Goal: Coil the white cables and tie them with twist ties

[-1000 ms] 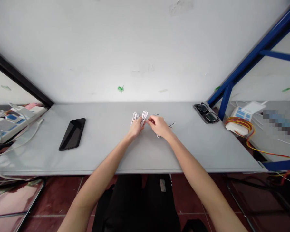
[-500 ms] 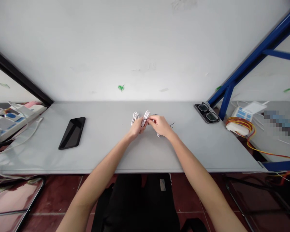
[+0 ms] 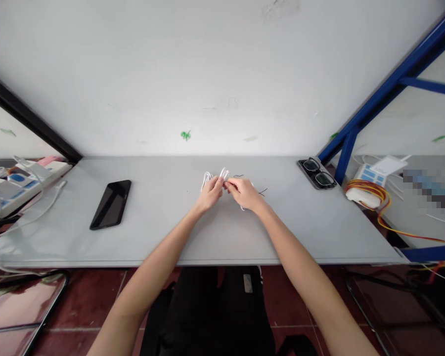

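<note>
Left hand and right hand drawn closer than earlier, nearly meeting; both grips pinching white cable coil over worktop, palms down.

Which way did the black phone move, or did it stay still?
No, it did not move. The black phone lies in the same spot on the grey table, just as far from the glasses as before.

The left hand and right hand had drawn closer together, and their fingers now covered most of the right loop of the white cable, which had stood exposed earlier, leaving only its tip showing.
</note>
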The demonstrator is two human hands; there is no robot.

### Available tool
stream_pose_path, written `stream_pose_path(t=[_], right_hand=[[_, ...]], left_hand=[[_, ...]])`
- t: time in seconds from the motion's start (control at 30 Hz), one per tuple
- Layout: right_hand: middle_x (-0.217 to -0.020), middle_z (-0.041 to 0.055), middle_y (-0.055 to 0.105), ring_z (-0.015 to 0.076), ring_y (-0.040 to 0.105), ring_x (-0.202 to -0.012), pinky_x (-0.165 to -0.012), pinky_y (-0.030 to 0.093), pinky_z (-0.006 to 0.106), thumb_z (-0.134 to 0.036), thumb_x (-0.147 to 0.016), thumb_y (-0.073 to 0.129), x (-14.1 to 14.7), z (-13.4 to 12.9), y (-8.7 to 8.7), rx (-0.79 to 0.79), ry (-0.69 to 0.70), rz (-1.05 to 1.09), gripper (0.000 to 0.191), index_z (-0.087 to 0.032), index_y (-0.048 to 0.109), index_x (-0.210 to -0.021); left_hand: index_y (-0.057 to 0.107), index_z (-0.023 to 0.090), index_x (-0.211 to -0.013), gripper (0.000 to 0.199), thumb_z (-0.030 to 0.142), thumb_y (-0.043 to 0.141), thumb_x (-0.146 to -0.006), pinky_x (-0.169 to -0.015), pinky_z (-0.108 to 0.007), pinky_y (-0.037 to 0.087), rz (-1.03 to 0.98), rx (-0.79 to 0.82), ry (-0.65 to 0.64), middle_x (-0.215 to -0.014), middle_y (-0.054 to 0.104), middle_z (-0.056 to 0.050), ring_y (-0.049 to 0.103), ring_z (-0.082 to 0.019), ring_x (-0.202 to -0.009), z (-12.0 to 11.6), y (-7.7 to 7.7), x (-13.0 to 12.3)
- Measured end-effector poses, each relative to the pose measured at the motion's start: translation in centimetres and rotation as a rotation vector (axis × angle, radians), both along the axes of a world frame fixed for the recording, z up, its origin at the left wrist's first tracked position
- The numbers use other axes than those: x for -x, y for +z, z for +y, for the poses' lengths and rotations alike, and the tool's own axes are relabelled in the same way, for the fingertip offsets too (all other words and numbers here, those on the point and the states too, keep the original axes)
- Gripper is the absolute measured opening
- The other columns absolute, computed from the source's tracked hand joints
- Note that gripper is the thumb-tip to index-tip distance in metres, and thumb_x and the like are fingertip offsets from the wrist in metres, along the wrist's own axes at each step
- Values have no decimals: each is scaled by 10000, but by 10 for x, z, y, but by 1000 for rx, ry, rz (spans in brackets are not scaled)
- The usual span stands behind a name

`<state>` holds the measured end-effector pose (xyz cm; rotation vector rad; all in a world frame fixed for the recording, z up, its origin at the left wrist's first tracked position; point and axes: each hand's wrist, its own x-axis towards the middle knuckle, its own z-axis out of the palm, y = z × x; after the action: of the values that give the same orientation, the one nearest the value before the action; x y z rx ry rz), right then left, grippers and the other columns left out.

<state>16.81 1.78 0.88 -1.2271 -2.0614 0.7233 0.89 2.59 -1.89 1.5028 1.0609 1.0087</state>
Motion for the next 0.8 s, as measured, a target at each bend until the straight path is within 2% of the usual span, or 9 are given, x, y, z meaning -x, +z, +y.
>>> stream_pose_path(t=[0.23,0.37,0.43,0.47,0.53,0.67,0.8], right_hand=[[-605,-8,508,118,415,-549,-568,303,266,-318,-935,390,8,-4,-1,31,-55,79,318,-201,441,-645],[-652,11,565,111,437,-526,-526,328,259,-384,-921,401,7,0,-1,314,46,342,339,-194,505,-660],[-651,10,562,101,410,-495,-498,313,257,-406,-915,412,3,2,0,442,98,406,341,-193,511,-668],[-649,10,559,100,407,-493,-500,315,258,-405,-916,414,2,3,1,456,114,404,342,-193,508,-664],[-635,8,544,108,416,-515,-529,327,265,-383,-925,408,-1,3,1,361,122,335,349,-196,493,-643],[-604,-7,487,129,393,-551,-567,282,280,-270,-933,389,1,-1,1,-18,30,24,294,-206,451,-653],[-706,21,567,143,400,-571,-556,219,295,-181,-936,364,4,-2,-2,-213,0,-328,219,-206,503,-768]], left_hand=[[413,184,-714,491,611,353,-947,-490,-214,292,-28,-41,18,-552,345,47,314,-65,-480,0,1,-2],[437,179,-682,531,633,338,-939,-467,-212,269,-85,10,-39,-537,335,42,294,-63,-461,0,0,-2],[433,181,-673,536,652,368,-923,-453,-212,249,-127,63,-66,-536,309,47,256,-54,-444,0,-1,-2],[425,184,-672,530,654,389,-915,-446,-212,236,-151,93,-78,-536,295,51,232,-50,-438,0,-2,-2],[412,190,-679,511,647,424,-906,-434,-211,207,-210,148,-98,-537,267,58,185,-45,-433,0,-2,-2],[397,195,-701,490,642,471,-890,-428,-204,155,-306,244,-85,-533,239,70,144,-42,-438,-1,-1,-2],[364,202,-695,524,686,454,-872,-428,-211,131,-297,335,-41,-516,229,78,134,-41,-429,-1,3,-2]])
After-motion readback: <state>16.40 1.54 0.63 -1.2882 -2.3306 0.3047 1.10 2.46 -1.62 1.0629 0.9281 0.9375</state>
